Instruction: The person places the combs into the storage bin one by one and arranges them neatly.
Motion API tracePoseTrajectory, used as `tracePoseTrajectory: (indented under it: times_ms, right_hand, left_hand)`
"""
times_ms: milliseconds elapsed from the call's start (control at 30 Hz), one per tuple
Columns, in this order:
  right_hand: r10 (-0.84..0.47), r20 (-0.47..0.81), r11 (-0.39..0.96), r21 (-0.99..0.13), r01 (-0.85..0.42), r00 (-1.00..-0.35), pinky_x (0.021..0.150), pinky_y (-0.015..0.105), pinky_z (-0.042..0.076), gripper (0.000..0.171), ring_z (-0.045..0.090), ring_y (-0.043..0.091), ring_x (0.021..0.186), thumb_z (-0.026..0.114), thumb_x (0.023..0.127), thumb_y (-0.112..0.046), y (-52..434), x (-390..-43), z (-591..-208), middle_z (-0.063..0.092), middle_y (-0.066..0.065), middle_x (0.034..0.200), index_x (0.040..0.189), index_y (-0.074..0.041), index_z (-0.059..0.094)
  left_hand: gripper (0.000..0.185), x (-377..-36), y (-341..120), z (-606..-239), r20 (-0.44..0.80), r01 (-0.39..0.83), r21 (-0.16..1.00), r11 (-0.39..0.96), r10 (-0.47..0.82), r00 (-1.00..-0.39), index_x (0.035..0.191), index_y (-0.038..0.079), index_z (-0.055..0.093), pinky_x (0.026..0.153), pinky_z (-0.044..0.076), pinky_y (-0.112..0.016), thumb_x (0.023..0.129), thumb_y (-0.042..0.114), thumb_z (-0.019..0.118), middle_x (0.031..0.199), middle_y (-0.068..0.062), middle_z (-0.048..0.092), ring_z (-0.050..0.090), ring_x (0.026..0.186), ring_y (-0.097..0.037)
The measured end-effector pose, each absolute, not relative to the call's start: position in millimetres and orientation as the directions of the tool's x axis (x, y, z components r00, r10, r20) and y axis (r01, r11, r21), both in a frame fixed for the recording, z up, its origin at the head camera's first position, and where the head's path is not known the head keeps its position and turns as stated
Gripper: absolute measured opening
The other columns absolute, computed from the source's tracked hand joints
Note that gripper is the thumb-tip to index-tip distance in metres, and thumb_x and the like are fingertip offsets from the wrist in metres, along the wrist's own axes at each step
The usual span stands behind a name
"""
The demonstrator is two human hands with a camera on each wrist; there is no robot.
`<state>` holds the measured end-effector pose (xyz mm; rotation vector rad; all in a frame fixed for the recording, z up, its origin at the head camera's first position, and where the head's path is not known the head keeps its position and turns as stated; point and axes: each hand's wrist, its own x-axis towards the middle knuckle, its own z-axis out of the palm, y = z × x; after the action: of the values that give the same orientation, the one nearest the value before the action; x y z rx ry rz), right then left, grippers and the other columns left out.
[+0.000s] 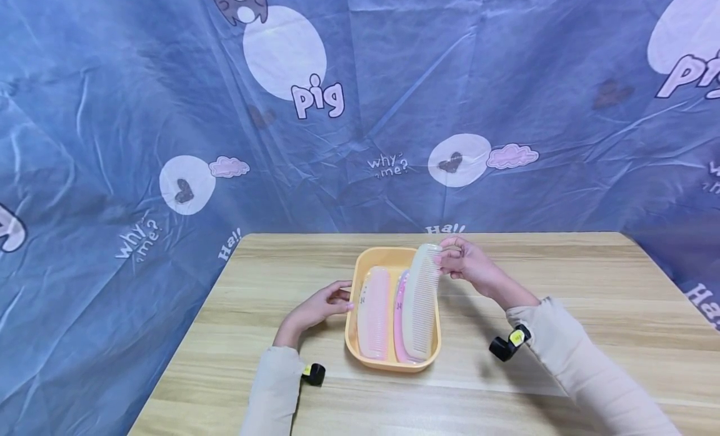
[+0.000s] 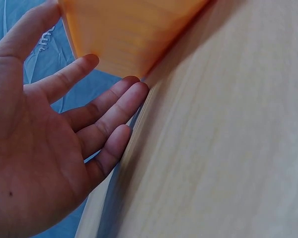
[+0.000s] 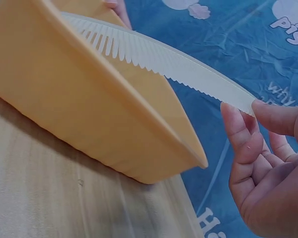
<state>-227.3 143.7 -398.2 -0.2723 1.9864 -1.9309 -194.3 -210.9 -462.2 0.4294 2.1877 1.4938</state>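
Head view: sleeves (image 1: pixel 568 355) lowest in frame, wrists wearing small black cameras. Left hand (image 1: pixel 320 306) flat, fingers straight, touching the orange tray (image 1: pixel 368 261) at its left wall, seemingly to steady it. Right hand (image 1: pixel 467 261) pinching the far tip of a cream comb (image 1: pixel 420 302), tilted, near end down inside the tray beside two pink combs (image 1: pixel 374 314).

Left wrist view: relaxed fingers (image 2: pixel 109 106) against the tray wall; contents hidden.

Right wrist view: thumb and forefinger (image 3: pixel 241 131) clamped on the comb's end; pink combs hidden behind the wall.

Cream sleeves (image 1: pixel 568 355) — apparently black wrist-cameras (image 1: pixel 509 344).
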Motion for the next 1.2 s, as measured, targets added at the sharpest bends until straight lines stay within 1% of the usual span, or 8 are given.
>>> tracePoseTrajectory:
  times_ms: [200,300,467,633,833,967,1067,1200]
  right_hand:
    - [-0.389,-0.115,0.08,-0.993,0.091,-0.914,0.057,0.017,0.04,0.026,0.064,0.003,0.068,0.06,0.091,-0.003,137.3,-226.0,-404.6,0.065,-0.013,0.075,0.11,-0.01,0.043]
    - [-0.39,-0.11,0.101,-0.992,0.077,-0.914,0.058,0.018,0.04,0.03,0.063,0.004,0.067,0.061,0.09,-0.004,135.1,-226.1,-405.6,0.065,-0.013,0.076,0.115,-0.004,0.043]
    - [-0.381,-0.103,0.162,-0.986,0.043,-0.919,0.059,0.019,0.041,0.043,0.061,0.004,0.068,0.061,0.09,-0.005,131.2,-227.7,-406.1,0.062,-0.012,0.078,0.126,0.008,0.041]
    - [-0.356,-0.093,0.224,-0.975,0.012,-0.93,0.06,0.02,0.041,0.043,0.056,0.003,0.069,0.06,0.089,-0.003,127.9,-229.1,-406.9,0.06,-0.013,0.078,0.126,0.01,0.044]
    - [-0.334,-0.053,0.263,-0.964,-0.039,-0.941,0.056,0.021,0.038,0.039,0.052,0.003,0.069,0.061,0.087,-0.001,124.5,-231.5,-411.3,0.06,-0.011,0.078,0.122,0.012,0.049]
    - [-0.335,-0.028,0.283,-0.956,-0.072,-0.942,0.066,0.021,0.046,0.037,0.056,0.003,0.073,0.062,0.087,-0.001,123.1,-232.9,-415.3,0.063,-0.005,0.081,0.119,0.013,0.05]
    - [-0.342,-0.013,0.286,-0.954,-0.091,-0.94,0.076,0.02,0.049,0.035,0.06,0.003,0.076,0.061,0.088,0.0,122.4,-233.8,-417.6,0.064,0.001,0.083,0.119,0.014,0.05]
    - [-0.345,0.001,0.287,-0.952,-0.106,-0.939,0.074,0.018,0.05,0.034,0.059,0.003,0.076,0.06,0.089,0.001,121.2,-234.5,-419.3,0.065,0.005,0.086,0.118,0.016,0.05]
  left_hand:
    - [0.063,-193.2,-212.0,-462.5,-0.189,0.008,0.932,0.363,0.504,-0.843,0.148,0.007,0.035,0.1,0.048,-0.039,0.095,0.027,0.062,0.133,-0.02,0.052,0.054,0.119,-0.028]
    - [0.063,-193.6,-211.8,-462.7,-0.184,0.011,0.933,0.359,0.506,-0.842,0.148,0.006,0.035,0.1,0.048,-0.038,0.095,0.027,0.063,0.133,-0.02,0.053,0.054,0.119,-0.028]
    - [0.063,-194.7,-211.9,-463.0,-0.182,0.012,0.933,0.36,0.502,-0.845,0.147,0.006,0.036,0.099,0.048,-0.035,0.094,0.026,0.063,0.132,-0.02,0.053,0.054,0.118,-0.027]
    - [0.063,-194.8,-213.2,-462.6,-0.176,0.018,0.935,0.355,0.506,-0.844,0.147,0.004,0.036,0.098,0.049,-0.035,0.094,0.026,0.063,0.132,-0.022,0.053,0.055,0.117,-0.027]
    - [0.063,-194.6,-212.3,-462.4,-0.183,0.011,0.934,0.356,0.506,-0.843,0.148,0.006,0.036,0.099,0.048,-0.036,0.094,0.026,0.063,0.133,-0.021,0.052,0.054,0.118,-0.028]
    - [0.064,-194.0,-212.3,-462.4,-0.184,0.013,0.933,0.36,0.508,-0.841,0.148,0.006,0.035,0.099,0.048,-0.037,0.094,0.028,0.063,0.134,-0.02,0.052,0.054,0.119,-0.028]
    - [0.064,-193.7,-211.7,-462.2,-0.187,0.007,0.934,0.358,0.505,-0.843,0.148,0.007,0.035,0.099,0.048,-0.038,0.094,0.028,0.063,0.134,-0.02,0.052,0.054,0.119,-0.028]
    - [0.064,-193.7,-211.7,-462.6,-0.189,0.002,0.934,0.358,0.498,-0.846,0.148,0.007,0.036,0.099,0.048,-0.038,0.094,0.027,0.064,0.133,-0.02,0.052,0.055,0.118,-0.027]
